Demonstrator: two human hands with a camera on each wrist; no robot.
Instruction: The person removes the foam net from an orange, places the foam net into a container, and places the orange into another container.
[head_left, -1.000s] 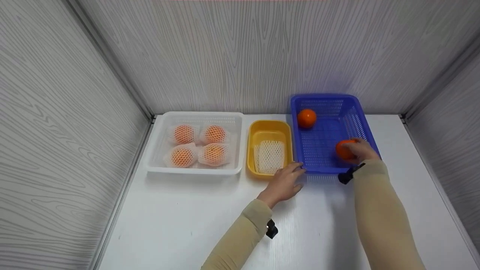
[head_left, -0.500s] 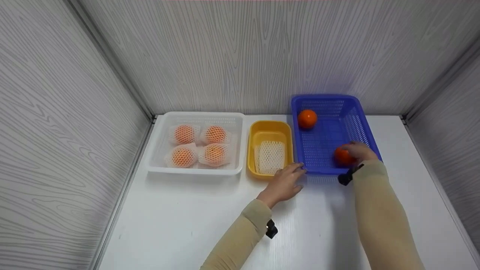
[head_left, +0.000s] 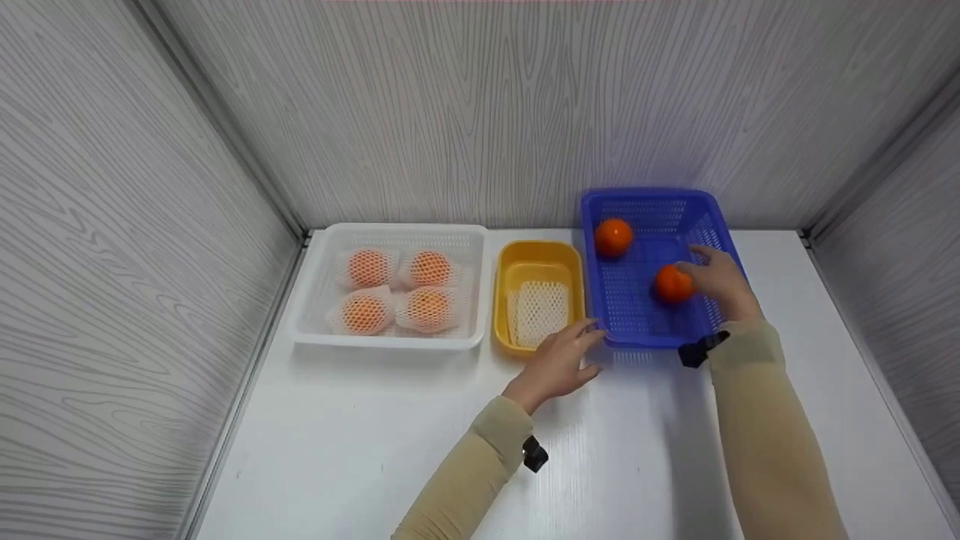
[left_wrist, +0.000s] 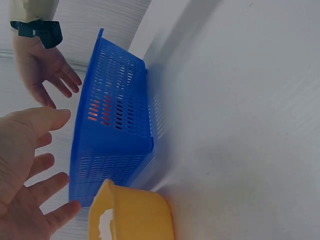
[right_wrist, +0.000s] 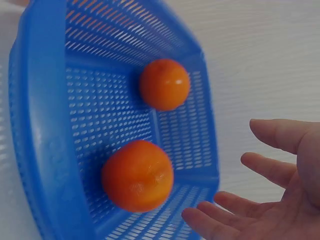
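Observation:
Two bare oranges lie in the blue basket (head_left: pixel 634 342): one orange (head_left: pixel 613 238) at its back left, the other orange (head_left: pixel 673 284) nearer the middle. My right hand (head_left: pixel 720 281) hovers over the basket's right side, fingers spread and thumb toward the nearer orange. In the right wrist view a gap shows between the fingers and that orange (right_wrist: pixel 137 176). My left hand (head_left: pixel 557 364) is by the basket's front left corner, fingers extended and holding nothing. Beside it stands the yellow bin (head_left: pixel 536 251) with white foam net sleeves (head_left: pixel 543 313) inside.
At the left a white basket (head_left: pixel 390 343) holds several oranges (head_left: pixel 427 309) in foam nets. The three containers stand in a row along the back wall (head_left: pixel 480 112) on a white table (head_left: pixel 360 435).
My right hand has let go of the nearer orange and lifted toward the back with its fingers spread. That orange lies farther back and left. My left hand has drawn back slightly.

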